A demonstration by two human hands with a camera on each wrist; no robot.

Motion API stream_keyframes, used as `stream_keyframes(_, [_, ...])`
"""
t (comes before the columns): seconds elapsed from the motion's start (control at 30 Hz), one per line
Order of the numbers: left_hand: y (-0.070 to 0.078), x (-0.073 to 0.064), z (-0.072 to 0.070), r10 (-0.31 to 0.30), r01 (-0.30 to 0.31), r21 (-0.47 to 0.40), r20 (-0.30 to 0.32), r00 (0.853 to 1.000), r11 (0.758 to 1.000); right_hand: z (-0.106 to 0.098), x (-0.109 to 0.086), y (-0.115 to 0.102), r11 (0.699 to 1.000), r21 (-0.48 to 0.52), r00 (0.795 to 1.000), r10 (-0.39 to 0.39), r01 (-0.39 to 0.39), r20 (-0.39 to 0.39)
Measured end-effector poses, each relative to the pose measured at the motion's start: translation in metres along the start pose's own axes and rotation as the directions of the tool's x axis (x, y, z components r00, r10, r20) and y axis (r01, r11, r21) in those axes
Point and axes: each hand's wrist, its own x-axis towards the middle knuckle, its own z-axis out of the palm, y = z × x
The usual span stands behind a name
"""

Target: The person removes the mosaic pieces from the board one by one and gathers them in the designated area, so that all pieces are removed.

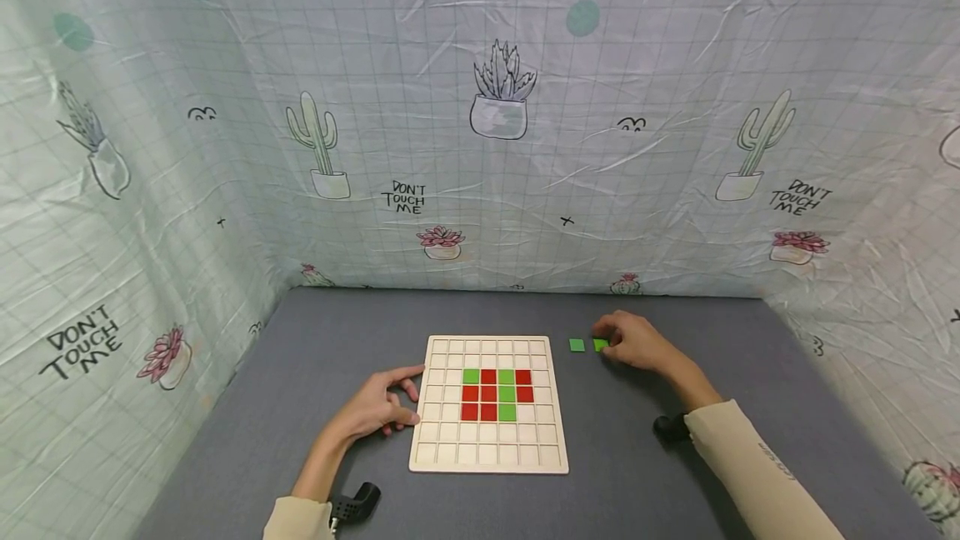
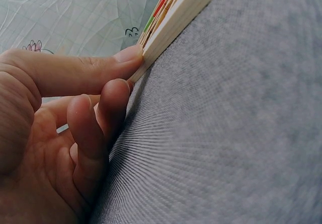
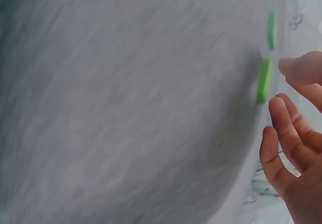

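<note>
A pale wooden board (image 1: 488, 433) with a square grid lies on the grey table. Red tiles (image 1: 488, 394) and green tiles (image 1: 507, 394) form a block in its middle cells. My left hand (image 1: 369, 405) rests at the board's left edge, index finger and thumb spread and touching it. In the left wrist view the thumb lies against the board's edge (image 2: 166, 38), other fingers loosely bent. My right hand (image 1: 636, 342) hovers over a bright green tile (image 1: 601, 345) right of the board. In the right wrist view its thumb and fingers stand apart from that tile (image 3: 264, 80).
Another green tile (image 1: 576, 345) lies between the board and the tile by my right hand. Around the grey table (image 1: 315, 332) hangs a pale cloth (image 1: 525, 182) printed with cacti and words. A black wrist device (image 1: 358, 503) sits on the left wrist, another (image 1: 670, 429) on the right.
</note>
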Motion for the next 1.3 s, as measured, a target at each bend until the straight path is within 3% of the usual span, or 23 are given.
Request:
stream_keyframes(0.5, [-0.001, -0.001, 0.001, 0.002, -0.002, 0.005, -0.007, 1.0, 1.0, 0.023, 0.031, -0.067, 0.99, -0.033, 0.991, -0.136, 0.136, -0.006])
stream_keyframes(0.83, [-0.001, -0.002, 0.004, -0.017, 0.017, 0.016, -0.02, 1.0, 1.0, 0.04, 0.049, -0.108, 0.984, 0.021, 0.981, -0.18, 0.179, 0.07])
stream_keyframes(1.3, [0.0, -0.003, 0.004, -0.022, 0.022, 0.026, -0.022, 1.0, 0.999, 0.072, 0.066, -0.138, 0.974, 0.017, 0.967, -0.226, 0.226, 0.12])
